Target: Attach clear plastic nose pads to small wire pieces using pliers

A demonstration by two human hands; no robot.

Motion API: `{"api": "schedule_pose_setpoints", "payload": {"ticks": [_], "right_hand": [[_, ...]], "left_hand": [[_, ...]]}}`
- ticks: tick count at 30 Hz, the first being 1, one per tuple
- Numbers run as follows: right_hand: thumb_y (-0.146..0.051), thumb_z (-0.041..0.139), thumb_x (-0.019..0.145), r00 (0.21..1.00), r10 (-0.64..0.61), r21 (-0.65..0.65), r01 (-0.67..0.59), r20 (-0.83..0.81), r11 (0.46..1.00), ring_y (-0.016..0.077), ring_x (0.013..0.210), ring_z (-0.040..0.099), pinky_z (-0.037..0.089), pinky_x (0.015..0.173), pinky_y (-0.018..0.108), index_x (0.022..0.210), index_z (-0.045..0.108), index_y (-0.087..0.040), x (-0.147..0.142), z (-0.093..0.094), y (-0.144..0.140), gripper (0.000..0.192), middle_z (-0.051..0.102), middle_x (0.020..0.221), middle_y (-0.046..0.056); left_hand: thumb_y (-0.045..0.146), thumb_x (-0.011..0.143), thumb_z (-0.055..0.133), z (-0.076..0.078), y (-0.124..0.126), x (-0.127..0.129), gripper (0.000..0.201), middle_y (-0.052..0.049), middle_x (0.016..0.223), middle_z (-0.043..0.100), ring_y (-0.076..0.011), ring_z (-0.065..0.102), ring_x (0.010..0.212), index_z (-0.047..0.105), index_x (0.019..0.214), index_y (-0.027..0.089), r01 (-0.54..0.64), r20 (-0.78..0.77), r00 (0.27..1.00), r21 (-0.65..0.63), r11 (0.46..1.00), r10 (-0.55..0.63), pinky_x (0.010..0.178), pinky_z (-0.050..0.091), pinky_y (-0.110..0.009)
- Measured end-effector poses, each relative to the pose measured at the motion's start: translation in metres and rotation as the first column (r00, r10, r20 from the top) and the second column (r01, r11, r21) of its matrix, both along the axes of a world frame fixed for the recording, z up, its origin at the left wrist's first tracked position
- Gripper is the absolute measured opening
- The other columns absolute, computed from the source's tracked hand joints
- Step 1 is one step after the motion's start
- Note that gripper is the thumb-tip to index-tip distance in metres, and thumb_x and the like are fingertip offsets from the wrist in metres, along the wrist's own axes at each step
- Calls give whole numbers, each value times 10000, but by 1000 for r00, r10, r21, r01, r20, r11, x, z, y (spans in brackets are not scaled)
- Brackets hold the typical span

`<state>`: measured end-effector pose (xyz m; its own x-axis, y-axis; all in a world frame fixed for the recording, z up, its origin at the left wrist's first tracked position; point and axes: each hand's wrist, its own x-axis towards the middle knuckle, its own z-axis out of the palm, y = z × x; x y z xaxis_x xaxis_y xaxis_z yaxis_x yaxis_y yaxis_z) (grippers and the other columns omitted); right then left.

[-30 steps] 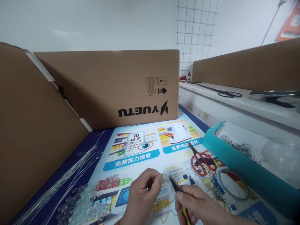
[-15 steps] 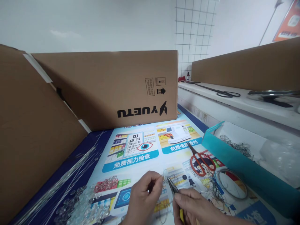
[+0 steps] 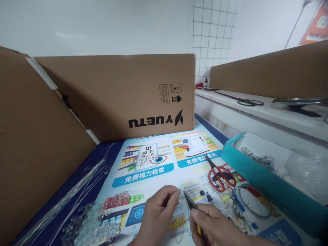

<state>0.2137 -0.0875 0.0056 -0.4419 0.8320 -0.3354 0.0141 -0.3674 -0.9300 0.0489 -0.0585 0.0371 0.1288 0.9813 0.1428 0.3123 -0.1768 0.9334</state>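
Observation:
My left hand (image 3: pixel 156 215) pinches a thin wire piece (image 3: pixel 181 188) between thumb and fingers at the bottom centre. My right hand (image 3: pixel 217 227) grips small pliers (image 3: pixel 191 203) with a yellow handle, whose dark tips point at the wire just right of my left fingertips. Both hands hover low over a printed poster (image 3: pixel 151 164) that covers the table. Fine wire loops trail below the hands.
Red-handled scissors (image 3: pixel 219 177) lie right of the hands, beside a wire coil (image 3: pixel 255 202) and a teal box (image 3: pixel 256 177). Clear beads (image 3: pixel 94 222) and straight wires (image 3: pixel 66 198) lie at the left. Cardboard boxes (image 3: pixel 123 92) wall the back and left. Black scissors (image 3: pixel 243 100) rest on a white ledge.
The hands have stayed in nearly the same spot; the plier tips have shifted slightly against the wire. The view has wobbled a little.

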Motion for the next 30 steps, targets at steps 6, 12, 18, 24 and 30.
{"api": "schedule_pose_setpoints", "payload": {"ticks": [6, 12, 18, 24, 30], "right_hand": [[-558, 409, 808, 992, 24, 72, -33, 122, 997, 59, 349, 363, 266, 362, 171, 682, 478, -159, 1, 9, -2, 424, 464, 443, -45], [-499, 409, 812, 961, 7, 126, -43, 275, 991, 62, 361, 364, 274, 364, 169, 677, 437, -183, 0, 24, -2, 345, 408, 450, -66], [-447, 396, 818, 948, 54, 142, -103, 313, 984, 76, 384, 395, 312, 406, 185, 651, 430, -181, 6, 29, 2, 316, 428, 427, -51], [-487, 377, 822, 977, 79, 73, -95, 199, 993, 74, 387, 408, 299, 415, 185, 707, 459, -167, 4, 22, 1, 349, 487, 473, -30], [-491, 393, 818, 952, 103, 142, -148, 288, 979, 93, 474, 445, 350, 488, 208, 671, 478, -158, 5, 23, -4, 374, 495, 525, -5]], "left_hand": [[317, 803, 496, 2, 5, -5, 208, 18, 600, 474, -109, 418, 561, 546, 673, 163, 45, -62, 997, 15, 999, -44, 525, 364, -187], [296, 793, 497, 9, 11, -10, 206, 46, 565, 370, -92, 329, 533, 491, 638, 160, 103, -20, 994, -110, 989, -106, 492, 297, -179], [285, 792, 483, 10, 14, -13, 187, 42, 584, 379, -97, 329, 550, 481, 651, 162, 148, -41, 987, -117, 982, -154, 509, 287, -189], [300, 811, 469, 3, 15, -12, 195, 37, 601, 404, -103, 358, 563, 477, 664, 171, 75, -42, 996, -45, 996, -77, 527, 314, -193], [302, 812, 475, 0, 12, -10, 180, 29, 611, 450, -107, 400, 562, 515, 694, 172, 13, -39, 999, -5, 1000, -14, 526, 340, -192]]}}
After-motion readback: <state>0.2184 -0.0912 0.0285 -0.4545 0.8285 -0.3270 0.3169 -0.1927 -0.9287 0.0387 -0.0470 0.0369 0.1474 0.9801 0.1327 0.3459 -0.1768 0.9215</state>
